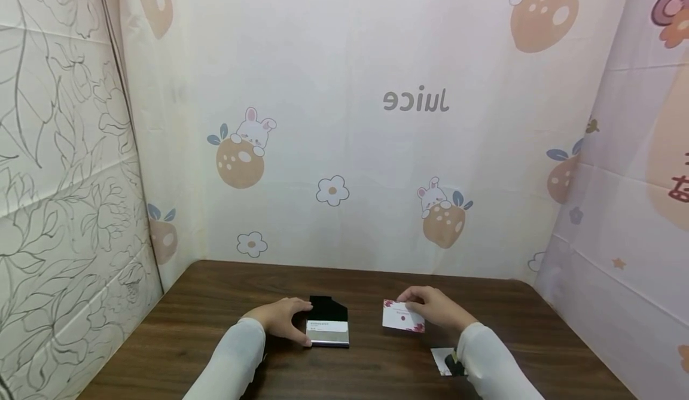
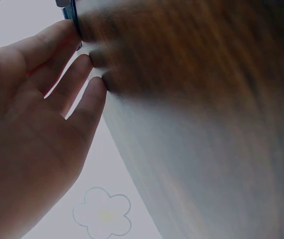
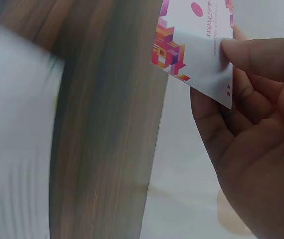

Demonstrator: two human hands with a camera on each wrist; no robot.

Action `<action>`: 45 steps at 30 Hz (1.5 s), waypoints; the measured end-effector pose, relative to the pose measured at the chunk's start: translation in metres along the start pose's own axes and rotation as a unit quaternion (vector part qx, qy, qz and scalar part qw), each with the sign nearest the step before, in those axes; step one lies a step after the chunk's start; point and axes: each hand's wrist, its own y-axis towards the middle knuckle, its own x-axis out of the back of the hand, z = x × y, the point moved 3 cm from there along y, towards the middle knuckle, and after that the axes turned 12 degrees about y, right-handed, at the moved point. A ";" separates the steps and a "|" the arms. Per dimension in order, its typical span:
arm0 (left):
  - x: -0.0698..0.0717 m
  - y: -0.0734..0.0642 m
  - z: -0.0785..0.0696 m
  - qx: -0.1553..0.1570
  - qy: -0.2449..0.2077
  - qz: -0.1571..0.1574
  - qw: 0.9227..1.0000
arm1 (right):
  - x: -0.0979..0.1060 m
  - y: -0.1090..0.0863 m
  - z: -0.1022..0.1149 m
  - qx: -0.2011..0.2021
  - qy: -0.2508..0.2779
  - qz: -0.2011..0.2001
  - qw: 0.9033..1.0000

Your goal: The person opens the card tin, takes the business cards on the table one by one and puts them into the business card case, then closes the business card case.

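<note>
My left hand [image 1: 282, 317] holds a business card case [image 1: 327, 335] by its left side, thumb at the front corner and a finger at the back. The case lies on the table with its black lid [image 1: 328, 308] raised, and white cards with print show inside. In the left wrist view only a dark edge of the case [image 2: 71, 12] shows, by the fingertips. My right hand [image 1: 438, 309] pinches a white business card [image 1: 402, 316] with pink and red corner patterns, to the right of the case. Thumb and fingers grip one end of this card [image 3: 197, 45] in the right wrist view.
More cards [image 1: 441, 361] lie on the table near my right forearm, with a dark object [image 1: 454, 365] partly behind the sleeve. A blurred white card [image 3: 17, 139] fills the left of the right wrist view. Printed curtains [image 1: 344, 149] rise behind the brown wooden table [image 1: 237, 277].
</note>
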 end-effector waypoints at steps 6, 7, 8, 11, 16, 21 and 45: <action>-0.001 0.001 0.003 -0.003 0.002 0.001 1.000 | -0.021 0.020 0.012 0.011 0.002 -0.014 1.000; -0.001 0.000 0.003 -0.004 0.003 0.001 1.000 | -0.025 0.023 0.014 0.010 0.004 -0.016 1.000; -0.002 0.000 0.003 -0.003 0.002 0.001 1.000 | -0.029 0.026 0.016 0.010 0.008 -0.018 1.000; -0.002 0.001 0.003 -0.003 0.000 -0.003 1.000 | -0.043 0.034 0.022 0.009 0.017 -0.023 1.000; -0.002 0.002 0.002 -0.001 0.003 -0.006 1.000 | -0.064 0.047 0.033 0.031 0.024 -0.030 0.999; -0.002 0.002 0.000 0.007 0.003 -0.004 1.000 | -0.083 0.058 0.045 0.044 0.034 -0.026 0.998; -0.001 0.005 0.001 0.011 0.001 -0.003 1.000 | -0.129 0.080 0.068 0.074 0.023 -0.006 0.997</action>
